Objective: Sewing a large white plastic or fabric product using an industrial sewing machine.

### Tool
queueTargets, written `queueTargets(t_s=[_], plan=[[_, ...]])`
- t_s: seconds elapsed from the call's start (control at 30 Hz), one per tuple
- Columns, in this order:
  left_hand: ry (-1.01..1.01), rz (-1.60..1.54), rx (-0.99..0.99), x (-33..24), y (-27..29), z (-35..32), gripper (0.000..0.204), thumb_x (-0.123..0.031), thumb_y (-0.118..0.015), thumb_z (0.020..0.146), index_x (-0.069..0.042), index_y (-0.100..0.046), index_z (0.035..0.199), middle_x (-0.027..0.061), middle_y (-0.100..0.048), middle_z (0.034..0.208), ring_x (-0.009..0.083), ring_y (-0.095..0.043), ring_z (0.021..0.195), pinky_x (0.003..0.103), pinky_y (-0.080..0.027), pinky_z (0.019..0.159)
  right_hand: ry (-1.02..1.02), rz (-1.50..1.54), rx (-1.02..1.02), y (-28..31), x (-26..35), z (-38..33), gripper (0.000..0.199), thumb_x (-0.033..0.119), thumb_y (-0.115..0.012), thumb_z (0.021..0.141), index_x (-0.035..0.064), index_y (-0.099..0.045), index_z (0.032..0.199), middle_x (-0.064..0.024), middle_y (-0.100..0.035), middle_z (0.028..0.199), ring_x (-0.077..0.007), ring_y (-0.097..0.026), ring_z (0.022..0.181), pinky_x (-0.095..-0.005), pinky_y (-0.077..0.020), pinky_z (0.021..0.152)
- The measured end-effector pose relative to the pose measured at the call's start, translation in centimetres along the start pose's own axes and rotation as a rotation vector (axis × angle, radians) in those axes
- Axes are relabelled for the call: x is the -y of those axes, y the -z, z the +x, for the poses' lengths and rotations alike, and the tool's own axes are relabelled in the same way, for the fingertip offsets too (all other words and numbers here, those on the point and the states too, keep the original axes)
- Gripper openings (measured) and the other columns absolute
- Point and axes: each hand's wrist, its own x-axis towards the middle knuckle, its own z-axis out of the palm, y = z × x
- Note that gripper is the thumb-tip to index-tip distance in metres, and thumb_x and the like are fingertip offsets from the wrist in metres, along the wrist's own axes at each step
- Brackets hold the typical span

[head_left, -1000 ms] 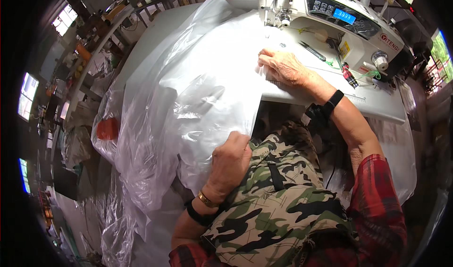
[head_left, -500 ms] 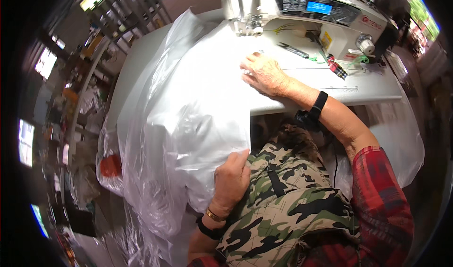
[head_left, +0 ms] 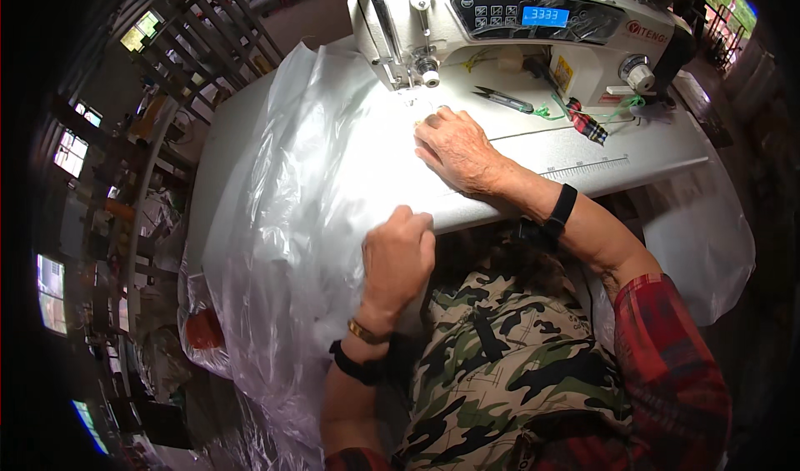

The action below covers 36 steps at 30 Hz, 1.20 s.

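Observation:
A wide white translucent plastic sheet lies over the left part of the sewing table and hangs down in folds. At the table's front edge, my left hand is closed with curled fingers on the sheet's right edge; its fingertips are partly hidden. Just in front of the sewing machine's needle area, my right hand is closed on the sheet, its knuckles bent. Above it stands the white sewing machine with a lit blue display. Glare washes out the sheet's edge between the hands.
Thread snips lie on the table right of the needle, beside a red and black tool with green thread. A printed ruler scale runs along the front right of the table. A metal rack stands beyond the left side.
My left hand has moved up from near my lap to the table's front edge, bringing the sheet along. The right hand stays near the needle. The view has shifted slightly.

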Motion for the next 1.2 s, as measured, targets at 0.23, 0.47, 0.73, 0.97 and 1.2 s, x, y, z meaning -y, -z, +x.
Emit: queueTargets(t_s=[0.23,0.47,0.73,0.97,1.2], plan=[[0.000,0.070,0.004,2.6,-1.6,6.3,0.013,-0.007,-0.057,0.079,-0.001,-0.068,0.077,0.0190,-0.059,0.073,0.0380,-0.061,0.069,0.046,-0.049,0.066,-0.043,0.033,0.013,-0.1,-0.1,0.2,0.012,0.014,-0.059,0.087,0.0027,-0.061,0.090,-0.0140,-0.063,0.092,-0.0302,-0.056,0.095,-0.0420,-0.0424,0.083],[0.033,0.089,0.016,2.4,-2.0,9.2,0.022,-0.005,-0.056,0.083,0.004,-0.070,0.096,0.0205,-0.068,0.087,0.0339,-0.067,0.079,0.041,-0.052,0.074,-0.065,0.066,-0.037,-0.6,-0.8,0.3,0.011,0.010,-0.058,0.084,0.0024,-0.063,0.091,-0.0146,-0.064,0.098,-0.0316,-0.057,0.098,-0.0411,-0.0431,0.087],[0.306,-0.778,0.197,-4.9,3.0,-7.1,0.029,-0.003,-0.060,0.093,0.005,-0.061,0.121,0.0206,-0.068,0.105,0.0312,-0.067,0.096,0.034,-0.051,0.086,-0.158,0.284,-0.041,-0.1,-0.6,-0.2,0.034,0.007,-0.051,0.090,-0.0027,-0.056,0.123,-0.0205,-0.061,0.113,-0.0369,-0.057,0.106,-0.0420,-0.0432,0.096],[0.473,-0.412,0.303,1.8,-3.5,-19.3,0.031,-0.017,-0.053,0.099,0.000,-0.060,0.123,0.0199,-0.067,0.113,0.0371,-0.064,0.104,0.039,-0.049,0.093,-0.658,1.312,-0.093,3.0,5.5,-8.1,0.064,0.015,-0.057,0.094,-0.0132,-0.029,0.144,-0.0264,-0.047,0.141,-0.0269,-0.055,0.122,-0.0347,-0.0441,0.101],[0.515,0.073,-0.371,10.2,1.6,-20.9,0.035,-0.022,-0.054,0.096,-0.003,-0.061,0.124,0.0217,-0.065,0.117,0.0419,-0.059,0.110,0.046,-0.045,0.098,-1.020,1.781,0.396,1.2,9.8,-12.3,0.032,0.021,-0.072,0.090,-0.0018,-0.065,0.110,-0.0037,-0.067,0.096,-0.0079,-0.059,0.084,-0.0251,-0.0489,0.074]])
